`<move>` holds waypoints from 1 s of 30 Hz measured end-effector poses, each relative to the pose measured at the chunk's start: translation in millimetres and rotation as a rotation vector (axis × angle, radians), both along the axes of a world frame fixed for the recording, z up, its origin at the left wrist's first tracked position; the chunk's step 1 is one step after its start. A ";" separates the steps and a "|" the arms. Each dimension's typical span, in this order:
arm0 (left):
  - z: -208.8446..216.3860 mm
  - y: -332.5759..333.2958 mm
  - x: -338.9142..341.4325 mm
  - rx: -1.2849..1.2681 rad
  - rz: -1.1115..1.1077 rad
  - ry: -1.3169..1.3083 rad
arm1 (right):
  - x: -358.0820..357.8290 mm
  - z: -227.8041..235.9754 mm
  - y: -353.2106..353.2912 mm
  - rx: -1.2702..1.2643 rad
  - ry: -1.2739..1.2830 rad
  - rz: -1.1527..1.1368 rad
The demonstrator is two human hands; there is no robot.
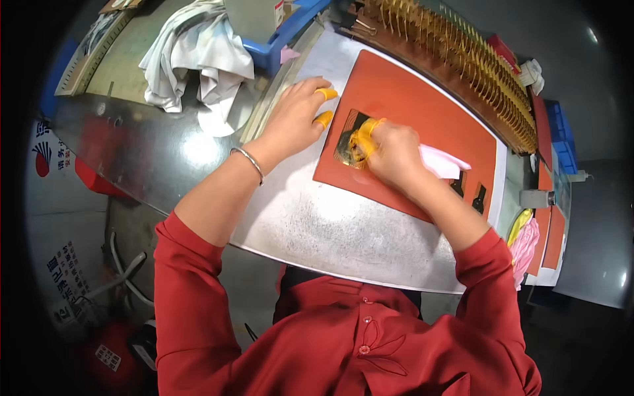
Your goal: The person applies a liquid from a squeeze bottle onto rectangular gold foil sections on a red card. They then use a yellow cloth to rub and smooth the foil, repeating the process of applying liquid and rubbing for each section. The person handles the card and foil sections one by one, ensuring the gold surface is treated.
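Observation:
An orange-red mat lies on a white sheet over the metal worktop. Near its left edge is a small rectangular plate, dark with a shiny gold border. My right hand, with yellow finger covers, has its fingers closed and pressed down on this plate. Whatever those fingertips may hold is hidden. A pale pink cloth sticks out on the right side of that hand; whether the palm grips it, I cannot tell. Just left of the mat, my left hand rests with its covered thumb and finger apart, holding nothing.
Small black bottle-shaped pieces lie at the mat's right end. A long rack of gold-coloured loops runs along the far side. White cloths hang at the upper left beside a blue plastic bin. A grey cylinder stands right.

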State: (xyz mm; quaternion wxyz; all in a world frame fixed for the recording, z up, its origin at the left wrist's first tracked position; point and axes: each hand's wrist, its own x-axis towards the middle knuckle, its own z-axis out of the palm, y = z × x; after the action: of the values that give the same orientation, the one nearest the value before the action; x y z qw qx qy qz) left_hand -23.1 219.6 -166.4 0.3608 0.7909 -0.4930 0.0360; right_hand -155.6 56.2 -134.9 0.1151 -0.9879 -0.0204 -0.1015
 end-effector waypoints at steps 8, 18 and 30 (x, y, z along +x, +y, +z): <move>1.0 -1.1 -0.4 -0.014 0.003 0.003 | 10.9 -1.6 -12.5 0.003 -0.013 -0.098; -0.3 -1.4 -0.2 -0.022 0.005 0.006 | -19.2 -6.3 5.0 0.050 -0.002 0.005; -1.1 -1.5 -3.0 -0.005 0.016 -0.035 | -14.2 -8.6 5.3 0.042 -0.063 -0.116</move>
State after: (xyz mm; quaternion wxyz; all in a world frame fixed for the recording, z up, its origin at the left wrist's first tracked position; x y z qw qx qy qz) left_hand -26.1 218.1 -167.5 0.3538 0.7931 -0.4928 0.0539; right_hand -169.8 61.5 -143.5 0.1290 -0.9812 0.0355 -0.1392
